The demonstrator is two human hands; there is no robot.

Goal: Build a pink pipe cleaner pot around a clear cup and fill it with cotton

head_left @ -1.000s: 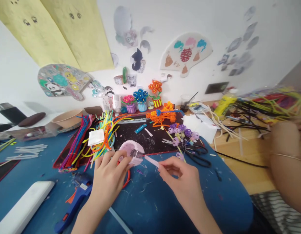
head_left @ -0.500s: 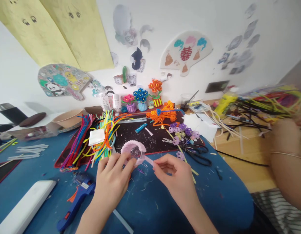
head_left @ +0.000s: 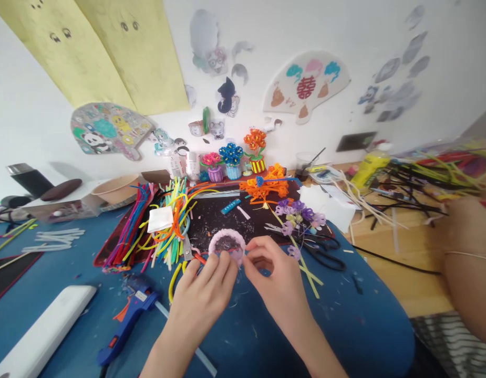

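Observation:
A fuzzy pale pink ring (head_left: pixel 226 234) stands tilted over the front edge of the dark mat, with something clear inside it. My left hand (head_left: pixel 208 286) grips its lower left side, the fingertips partly hiding it. At the ring's right side, my right hand (head_left: pixel 272 275) has thumb and forefinger pinched together at the pink material; the piece between them is mostly hidden. Left of my hands lies a blue glue gun (head_left: pixel 128 320). Yellow-handled scissors (head_left: pixel 175 278) are partly covered by my left hand.
Bundled colourful pipe cleaners (head_left: pixel 169 231) lie left of the ring. Purple flowers (head_left: pixel 301 212) and black scissors (head_left: pixel 325 252) are to the right. Small potted flowers (head_left: pixel 233 160) stand at the wall. Another person's arm (head_left: pixel 469 262) rests at the far right. A white case (head_left: pixel 45 331) lies front left.
The ring now faces the camera more. My right hand has moved in against it, and the pink strip stretched between my hands no longer shows. The view has shifted slightly.

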